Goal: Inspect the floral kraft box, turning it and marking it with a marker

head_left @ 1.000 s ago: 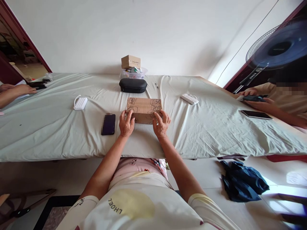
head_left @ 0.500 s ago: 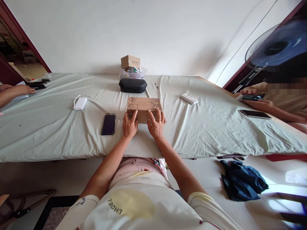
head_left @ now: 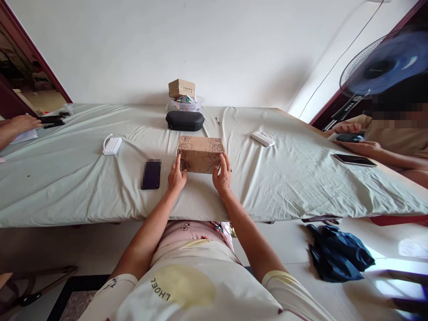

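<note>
A brown cardboard box (head_left: 200, 154) with dark scribbled drawings stands on the pale green cloth of the table (head_left: 83, 178), straight in front of me. My left hand (head_left: 176, 177) presses against the box's near left corner, fingers up along its side. My right hand (head_left: 223, 176) holds the near right corner the same way. Both hands grip the box between them.
A dark phone (head_left: 151, 174) lies left of the box, a black case (head_left: 185, 120) behind it, then a small box (head_left: 181, 88) on a clear tub. White gadgets (head_left: 112, 145) (head_left: 263, 138) lie to each side. Other people's hands rest at both table ends. A fan (head_left: 384, 67) stands right.
My hands slid from the top of the box down to its near corners. The box turned up so its near face now shows taller.
</note>
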A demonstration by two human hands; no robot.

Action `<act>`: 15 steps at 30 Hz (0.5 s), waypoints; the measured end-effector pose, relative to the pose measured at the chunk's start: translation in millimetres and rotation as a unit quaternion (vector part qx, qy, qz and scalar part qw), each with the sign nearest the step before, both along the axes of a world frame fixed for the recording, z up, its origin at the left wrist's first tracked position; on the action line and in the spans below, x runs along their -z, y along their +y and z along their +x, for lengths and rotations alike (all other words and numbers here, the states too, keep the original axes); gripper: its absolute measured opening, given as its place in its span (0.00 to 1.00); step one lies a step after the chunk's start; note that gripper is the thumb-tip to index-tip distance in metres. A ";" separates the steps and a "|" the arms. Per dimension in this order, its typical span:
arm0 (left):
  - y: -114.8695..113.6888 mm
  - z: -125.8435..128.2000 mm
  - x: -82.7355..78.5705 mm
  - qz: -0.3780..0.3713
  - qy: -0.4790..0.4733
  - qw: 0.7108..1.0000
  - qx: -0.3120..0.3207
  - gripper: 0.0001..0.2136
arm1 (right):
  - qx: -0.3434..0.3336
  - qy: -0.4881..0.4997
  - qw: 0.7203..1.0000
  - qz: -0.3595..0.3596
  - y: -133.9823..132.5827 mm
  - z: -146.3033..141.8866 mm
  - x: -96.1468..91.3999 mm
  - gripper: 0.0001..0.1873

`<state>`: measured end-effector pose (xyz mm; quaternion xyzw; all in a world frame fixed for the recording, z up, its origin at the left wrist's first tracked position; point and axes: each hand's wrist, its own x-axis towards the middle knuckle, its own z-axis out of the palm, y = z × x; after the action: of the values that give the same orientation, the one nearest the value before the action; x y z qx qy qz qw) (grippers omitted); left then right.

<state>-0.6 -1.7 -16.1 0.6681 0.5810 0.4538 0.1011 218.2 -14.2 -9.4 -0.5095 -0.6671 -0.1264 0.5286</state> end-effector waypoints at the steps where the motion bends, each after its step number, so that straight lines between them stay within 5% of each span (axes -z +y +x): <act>1: 0.2 -0.2 0.2 -0.001 0.001 1.000 0.001 0.37 | 0.004 0.009 1.000 0.005 0.7 0.2 0.9 0.32; 10: 1.3 -0.8 -0.9 0.003 -0.004 1.000 0.001 0.38 | -0.025 0.126 0.990 -0.062 14.2 6.8 19.4 0.38; 15: 1.1 -1.5 -2.4 -0.003 -0.004 1.000 -0.001 0.38 | -0.006 0.111 0.987 -0.113 15.6 5.8 22.1 0.45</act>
<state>-2.1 -0.6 -13.8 0.6651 0.5827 0.4551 0.1049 224.0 1.3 -31.5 -0.5727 -0.6177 0.0102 0.5389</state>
